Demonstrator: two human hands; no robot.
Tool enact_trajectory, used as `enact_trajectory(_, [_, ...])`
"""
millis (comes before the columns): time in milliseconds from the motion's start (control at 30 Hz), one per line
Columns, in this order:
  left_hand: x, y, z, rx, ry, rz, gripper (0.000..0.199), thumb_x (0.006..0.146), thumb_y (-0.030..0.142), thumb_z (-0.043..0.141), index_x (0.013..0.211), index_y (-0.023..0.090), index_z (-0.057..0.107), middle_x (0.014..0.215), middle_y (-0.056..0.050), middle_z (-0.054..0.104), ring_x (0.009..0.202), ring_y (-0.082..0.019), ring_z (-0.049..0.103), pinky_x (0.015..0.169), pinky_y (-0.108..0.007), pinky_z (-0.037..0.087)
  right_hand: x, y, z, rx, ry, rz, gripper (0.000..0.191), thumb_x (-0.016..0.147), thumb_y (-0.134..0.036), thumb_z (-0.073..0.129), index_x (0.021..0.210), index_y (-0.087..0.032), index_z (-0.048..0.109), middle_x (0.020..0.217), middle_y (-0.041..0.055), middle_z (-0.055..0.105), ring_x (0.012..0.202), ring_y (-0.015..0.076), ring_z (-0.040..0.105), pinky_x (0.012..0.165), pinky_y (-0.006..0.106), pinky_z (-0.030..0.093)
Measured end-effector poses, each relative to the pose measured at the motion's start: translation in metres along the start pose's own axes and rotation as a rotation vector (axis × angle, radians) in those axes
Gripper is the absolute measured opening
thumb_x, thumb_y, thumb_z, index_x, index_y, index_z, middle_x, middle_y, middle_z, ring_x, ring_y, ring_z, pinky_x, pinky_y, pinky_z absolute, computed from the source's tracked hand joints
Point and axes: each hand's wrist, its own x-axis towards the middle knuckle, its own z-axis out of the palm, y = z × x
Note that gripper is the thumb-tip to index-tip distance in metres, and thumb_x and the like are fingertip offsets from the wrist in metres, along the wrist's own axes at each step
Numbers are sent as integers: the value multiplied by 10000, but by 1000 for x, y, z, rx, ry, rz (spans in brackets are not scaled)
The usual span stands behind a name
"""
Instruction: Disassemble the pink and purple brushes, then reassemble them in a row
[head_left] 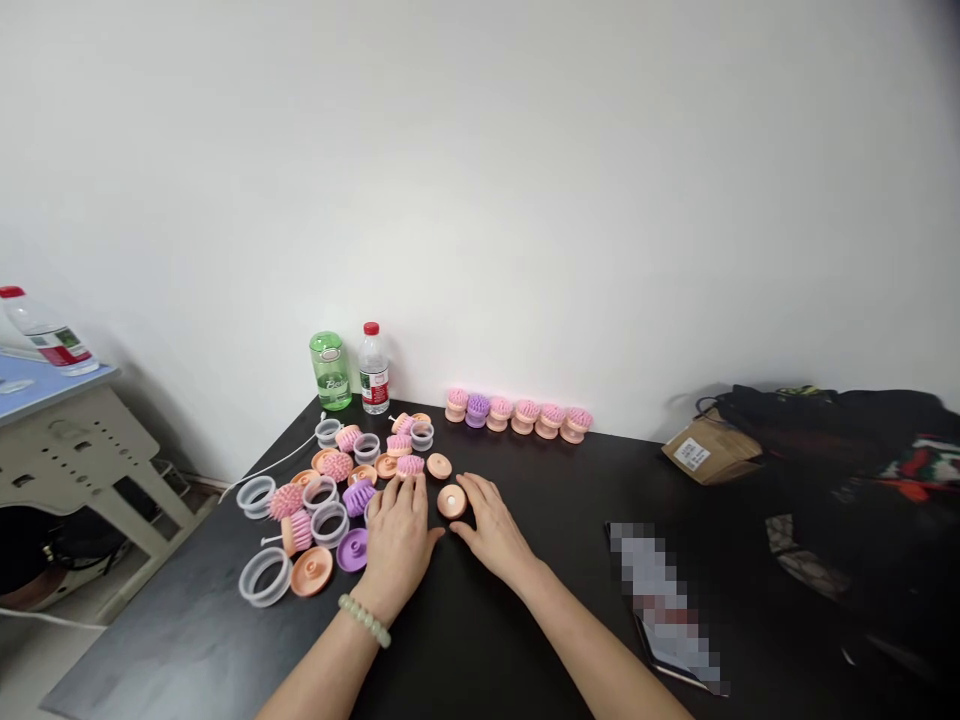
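Note:
My left hand, with a green bead bracelet on the wrist, reaches over the loose parts, its fingertips at a pink bristle head. Whether it grips that piece is hidden. My right hand is curved around the right side of a round peach piece on the black table, thumb and fingers apart. Just behind lies a peach disc. Around my left hand are clear rings, a purple bristle head, a purple cap and a peach cap.
Several brushes stand in a row by the wall. A green bottle and a water bottle stand at the back left. A phone-like object, paper bag and dark cloth lie right.

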Motion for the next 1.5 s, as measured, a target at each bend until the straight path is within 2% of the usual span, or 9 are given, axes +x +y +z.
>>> enact_trajectory(167, [-3,7,-4,-47,113,118,612,796,226,749,1360,116,540,1384,-219,566,1294,-426,478,1013,-563,441,9,29,-27,-94,52,68,600,812,-170,689,1384,-186,506,1391,143,547,1319,293,479,1100,464,435])
enact_trajectory(367, [-12,20,3,-155,137,340,611,776,109,682,1359,203,526,1398,-138,584,1320,-393,481,1053,-591,424,45,104,-85,-294,211,322,603,882,-160,634,1441,-86,420,1509,220,392,1448,361,283,1169,534,293])
enact_trajectory(533, [-13,20,18,-149,69,422,667,697,23,658,1317,247,561,1428,-106,581,1323,-376,511,1079,-594,414,68,154,-116,-401,263,482,394,952,-310,627,1317,-183,547,1385,113,541,1204,289,574,992,520,490])
enact_trajectory(667, [-9,15,20,-86,26,370,767,623,14,751,1334,236,568,1359,-119,641,1296,-418,529,1116,-682,315,71,162,-122,-427,249,527,342,960,-324,619,1265,-176,576,1283,93,605,1079,244,639,897,456,553])
enact_trajectory(867, [-5,10,10,-33,53,260,584,681,104,791,1239,184,638,1165,-140,725,1235,-450,568,1114,-742,246,60,149,-128,-389,190,595,335,959,-327,620,1254,-173,583,1279,94,606,1079,243,638,901,456,550])
enact_trajectory(1000, [-3,14,-3,-107,74,275,537,710,103,779,1218,176,621,1195,-129,696,1279,-425,534,1116,-683,327,48,132,-132,-258,92,582,317,947,-317,634,1219,-158,594,1221,90,629,1037,236,649,880,445,551])
enact_trajectory(1133, [-11,23,-10,-301,77,349,543,761,94,727,1267,203,564,1279,-133,637,1317,-385,511,1069,-618,440,21,93,-118,-56,33,477,427,783,-173,735,1175,-129,571,1135,133,642,1079,287,624,957,444,472])
enact_trajectory(1333, [-22,32,-6,-569,82,312,610,826,256,730,1353,192,430,1330,-189,569,1261,-362,548,1002,-570,496,-37,16,-78,350,-76,316,447,803,-351,680,1208,-220,545,1084,52,689,994,223,686,860,348,543])
enact_trajectory(1500, [-16,31,-13,-632,51,250,394,798,226,754,1128,214,539,1101,-104,652,1032,-308,628,863,-491,544,-55,-14,-57,1019,-8,288,506,731,-430,783,1153,-224,596,1081,66,688,1040,253,663,921,393,520])
